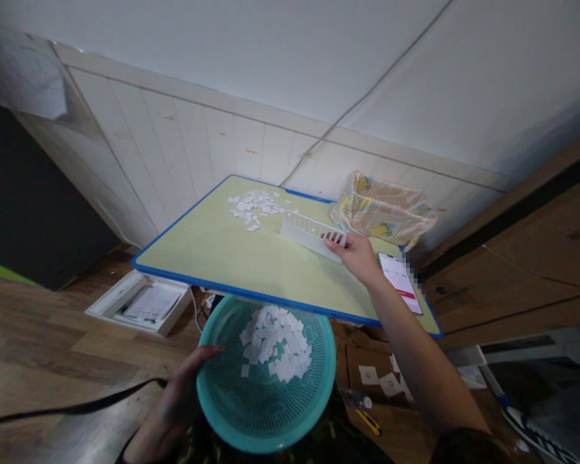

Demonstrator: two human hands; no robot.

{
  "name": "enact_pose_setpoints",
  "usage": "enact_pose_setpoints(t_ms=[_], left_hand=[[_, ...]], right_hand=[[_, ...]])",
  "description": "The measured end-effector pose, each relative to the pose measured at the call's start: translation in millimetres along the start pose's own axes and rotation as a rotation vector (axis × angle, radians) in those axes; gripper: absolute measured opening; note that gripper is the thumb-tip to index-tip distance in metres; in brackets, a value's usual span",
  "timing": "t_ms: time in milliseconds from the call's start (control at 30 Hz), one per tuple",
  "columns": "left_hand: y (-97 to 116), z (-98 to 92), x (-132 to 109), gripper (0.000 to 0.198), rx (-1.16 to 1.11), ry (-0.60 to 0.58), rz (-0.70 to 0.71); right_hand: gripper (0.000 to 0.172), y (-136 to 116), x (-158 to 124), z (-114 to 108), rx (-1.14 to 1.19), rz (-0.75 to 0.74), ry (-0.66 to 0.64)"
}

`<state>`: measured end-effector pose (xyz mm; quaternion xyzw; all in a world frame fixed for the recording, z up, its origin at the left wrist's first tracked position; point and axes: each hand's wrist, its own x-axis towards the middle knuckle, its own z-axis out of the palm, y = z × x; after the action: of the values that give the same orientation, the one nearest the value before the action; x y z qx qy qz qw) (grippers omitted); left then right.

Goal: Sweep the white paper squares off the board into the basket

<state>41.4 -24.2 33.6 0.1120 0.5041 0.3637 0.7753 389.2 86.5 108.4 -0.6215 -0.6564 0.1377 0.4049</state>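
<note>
My left hand (193,374) grips the left rim of a turquoise plastic colander (319,386), thumb over the edge, held below the front edge of the table. Inside the colander lies a heap of small white paper pieces (278,341). Over the tabletop, my right hand (355,252) is closed on the right end of a white slotted plastic strip (304,235), which stands on its long edge or just above the surface. Beyond the strip's left end, more white paper pieces (254,206) are scattered on the yellow-green table (212,251).
A fabric-lined basket (381,209) stands at the table's back right, with a phone (400,282) near the right edge. On the floor are a white open box (125,306), a yellow cutter (368,422) and printed cards (390,384). A cable (367,95) crosses the wall.
</note>
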Motion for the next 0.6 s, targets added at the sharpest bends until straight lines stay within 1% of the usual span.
enact_pose_setpoints(t_ms=[67,133,233,300,400,467,533,600], left_hand=[[0,-0.6,1,0.029,-0.007,-0.007,0.003],[-1,-1.3,2,0.024,-0.01,-0.005,0.017],[-1,-1.9,1,0.018,-0.013,0.008,0.028],[-1,-2.1,1,0.015,-0.016,0.009,0.017],[0,-3.1,2,0.011,-0.018,-0.014,0.021],[-1,-4.3,4,0.011,-0.016,-0.032,0.029],[-1,-5.3,5,0.011,-0.013,-0.02,0.032],[-1,-5.4,4,0.01,-0.049,0.004,0.007]], right_hand=[[0.034,-2,10,6,-0.005,-0.026,-0.005],[0.034,0,20,6,-0.005,-0.05,0.015],[0.033,13,28,-2,-0.028,-0.06,0.13],[0.032,27,28,-10,-0.09,-0.036,0.213],[0.031,47,15,-18,-0.165,0.007,0.206],[0.032,53,0,-21,-0.154,0.017,0.191],[0.033,53,-18,-24,-0.128,0.011,0.18],[0.033,45,-35,-29,-0.102,0.008,0.153]])
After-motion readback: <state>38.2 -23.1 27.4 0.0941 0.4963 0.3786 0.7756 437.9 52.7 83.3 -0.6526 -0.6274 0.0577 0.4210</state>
